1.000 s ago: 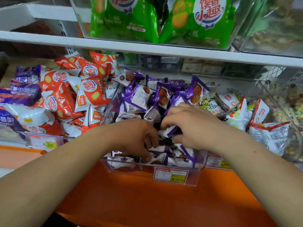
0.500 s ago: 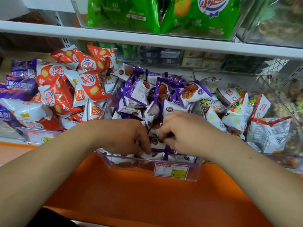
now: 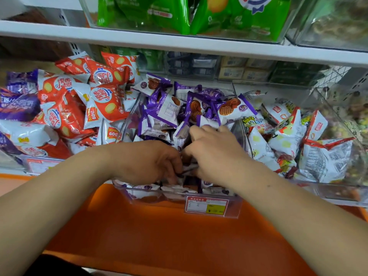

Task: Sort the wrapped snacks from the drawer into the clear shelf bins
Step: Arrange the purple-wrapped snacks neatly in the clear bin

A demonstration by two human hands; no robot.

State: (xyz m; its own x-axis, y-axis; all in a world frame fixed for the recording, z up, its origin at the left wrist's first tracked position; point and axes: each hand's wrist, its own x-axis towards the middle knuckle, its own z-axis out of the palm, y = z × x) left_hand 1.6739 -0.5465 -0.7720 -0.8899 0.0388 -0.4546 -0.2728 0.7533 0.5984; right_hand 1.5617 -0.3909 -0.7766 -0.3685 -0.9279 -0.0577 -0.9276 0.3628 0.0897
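Observation:
Small purple-and-white wrapped snacks [image 3: 165, 112] fill the clear middle bin [image 3: 139, 193] on the shelf. Both my hands are inside the front half of this bin, close together. My left hand [image 3: 151, 162] has its fingers curled down into the pile, around packets near the front wall. My right hand [image 3: 215, 154] lies just to its right, with fingers curled over packets, the fingertips at the pile's middle. A packet edge [image 3: 189, 168] shows between the two hands. What lies under the palms is hidden.
Orange-red snack bags [image 3: 65, 116] are heaped in the bin to the left, and white-and-red bags [image 3: 278, 132] fill the bin to the right. Green bags [image 3: 179, 14] sit in a bin above the white shelf edge [image 3: 179, 42]. A price label [image 3: 207, 206] hangs on the middle bin.
Both hands stayed in the purple-snack bin, working the packets. My right hand's fingers reached a little farther back into the pile, and packets at the back shifted rightward.

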